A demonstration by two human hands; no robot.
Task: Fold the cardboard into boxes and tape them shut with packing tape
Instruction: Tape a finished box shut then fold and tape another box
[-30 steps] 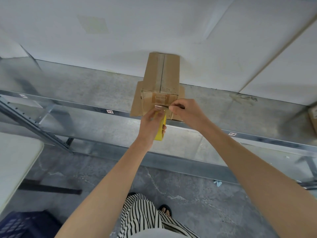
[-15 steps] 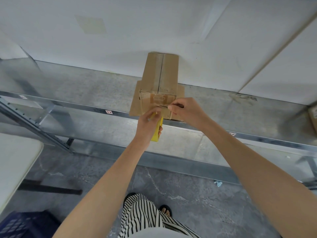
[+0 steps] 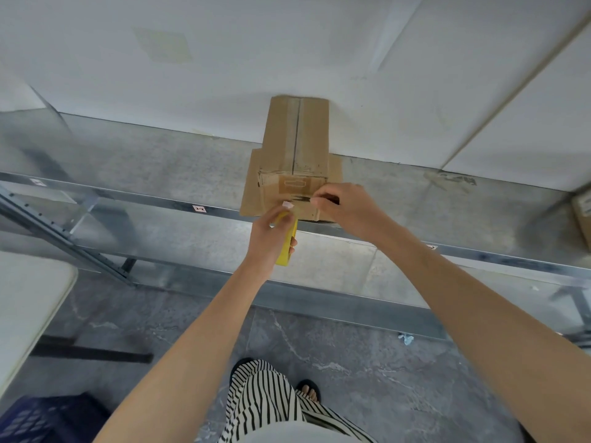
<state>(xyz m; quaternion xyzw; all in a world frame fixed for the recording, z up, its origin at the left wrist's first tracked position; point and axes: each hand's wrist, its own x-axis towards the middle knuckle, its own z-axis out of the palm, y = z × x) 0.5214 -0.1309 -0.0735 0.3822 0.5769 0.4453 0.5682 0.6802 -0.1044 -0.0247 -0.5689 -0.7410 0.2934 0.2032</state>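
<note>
The cardboard box (image 3: 307,139) stands just beyond both hands, on a metal shelf (image 3: 160,164), with its far end against the white wall (image 3: 224,59). Its near face touches the fingertips of the right hand and lies just above the left hand's knuckles. Flat flaps spread out to either side of that face.

The left hand (image 3: 270,233) reaches forward on a straight arm, its back to the camera. Its fingers are wrapped round a yellow tool (image 3: 284,255) whose lower end sticks out below the palm, on the side toward the right hand. What kind of tool it is I cannot tell.

The right hand (image 3: 348,209) comes in from the right, wrist bent. Its fingers are curled and its thumb and forefinger are drawn together at the box's near face. Whether they grip tape, the cardboard or nothing is too small to tell. The two hands are near each other but apart.

There are two hands and one yellow tool. One box is at the hands, and a second box (image 3: 583,215) sits partly out of view, well off to the right of the right hand.
</note>
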